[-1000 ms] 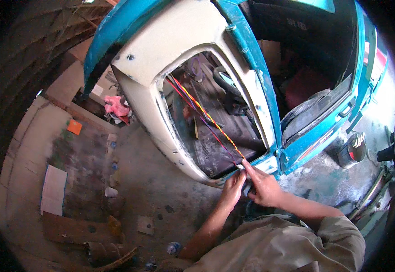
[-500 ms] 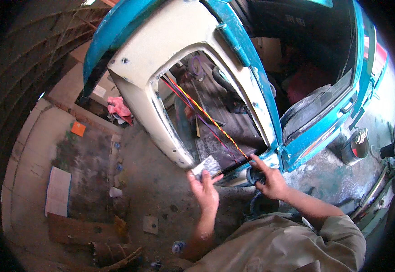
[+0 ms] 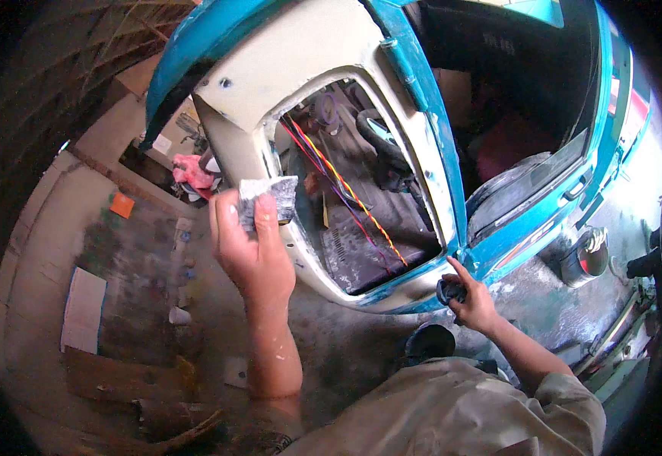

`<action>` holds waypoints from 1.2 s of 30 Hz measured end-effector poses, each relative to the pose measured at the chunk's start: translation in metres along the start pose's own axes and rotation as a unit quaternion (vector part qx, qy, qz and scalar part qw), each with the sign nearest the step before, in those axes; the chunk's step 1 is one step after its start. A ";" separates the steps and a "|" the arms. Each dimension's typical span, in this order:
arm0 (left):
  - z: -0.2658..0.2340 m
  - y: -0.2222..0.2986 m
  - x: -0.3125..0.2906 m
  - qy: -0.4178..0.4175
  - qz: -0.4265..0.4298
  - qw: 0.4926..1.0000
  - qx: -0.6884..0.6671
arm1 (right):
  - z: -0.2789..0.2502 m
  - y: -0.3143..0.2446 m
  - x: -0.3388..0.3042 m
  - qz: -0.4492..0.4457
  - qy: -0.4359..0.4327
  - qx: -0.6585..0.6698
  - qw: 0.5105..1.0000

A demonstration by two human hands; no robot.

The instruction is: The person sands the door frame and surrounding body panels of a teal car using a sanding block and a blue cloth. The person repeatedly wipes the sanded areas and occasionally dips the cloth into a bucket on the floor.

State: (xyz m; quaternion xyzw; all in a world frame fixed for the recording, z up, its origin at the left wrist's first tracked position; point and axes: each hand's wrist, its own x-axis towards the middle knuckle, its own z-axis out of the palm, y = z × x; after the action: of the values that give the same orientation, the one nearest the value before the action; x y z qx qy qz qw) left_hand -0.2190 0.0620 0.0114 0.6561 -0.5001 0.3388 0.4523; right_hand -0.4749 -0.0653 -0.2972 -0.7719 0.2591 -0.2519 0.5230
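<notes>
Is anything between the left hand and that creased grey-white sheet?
Nothing visible: the bare left hand grips the creased grey-white sheet directly. The right hand, with a small dark rounded object, is well apart, by the lower corner of the cream and teal vehicle body.

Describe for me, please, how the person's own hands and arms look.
The left hand and right hand are bare, without gloves. A pale fleck marks the left forearm. The loose khaki right sleeve is short, leaving the right forearm uncovered.

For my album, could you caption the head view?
Left hand holds a grey sheet, right hand a dark object, beside a cream and teal vehicle.
</notes>
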 end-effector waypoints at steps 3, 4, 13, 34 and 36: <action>0.007 0.015 0.014 0.019 0.048 0.997 0.058 | -0.002 0.000 -0.003 0.012 0.009 0.005 1.000; 0.007 0.018 0.015 0.020 0.042 0.997 0.069 | -0.003 -0.001 -0.004 0.018 0.009 0.010 1.000; -0.003 0.023 0.036 -0.069 -0.078 0.987 -0.122 | -0.001 0.007 -0.014 0.060 0.010 0.015 0.998; 0.023 0.008 0.038 0.071 0.170 0.963 0.198 | -0.003 0.017 -0.011 0.091 0.015 0.023 0.995; 0.026 0.005 0.035 0.071 0.151 0.971 0.172 | -0.005 0.017 -0.011 0.119 0.011 0.025 0.993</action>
State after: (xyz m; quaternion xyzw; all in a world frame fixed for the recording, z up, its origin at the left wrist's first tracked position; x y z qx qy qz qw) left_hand -0.2143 0.0257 0.0343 0.6155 -0.4943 0.5293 0.3109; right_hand -0.4890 -0.0669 -0.3131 -0.7196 0.3483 -0.2032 0.5653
